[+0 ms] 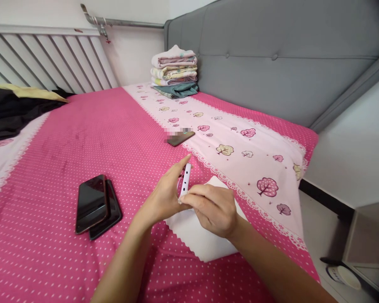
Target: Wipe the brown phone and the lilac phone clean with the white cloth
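My left hand (166,195) holds a small white strip with dark dots (186,179) upright between thumb and fingers, its index finger stretched along it. My right hand (213,208) is closed, pinching the strip's lower end with the fingertips. Both hands hover just above a white cloth with a zigzag edge (198,240) that lies on the pink dotted bedsheet (91,134). Two dark phones (96,206), stacked one on the other, lie to the left of my left hand. A third dark phone (180,137) lies farther back on the sheet.
A pile of folded cloths (174,71) sits in the far corner against the grey padded headboard (271,59). Dark and yellow garments (12,107) lie at the far left. White slatted railing runs behind the bed. The bed's right edge drops to the floor, where a round container (344,275) stands.
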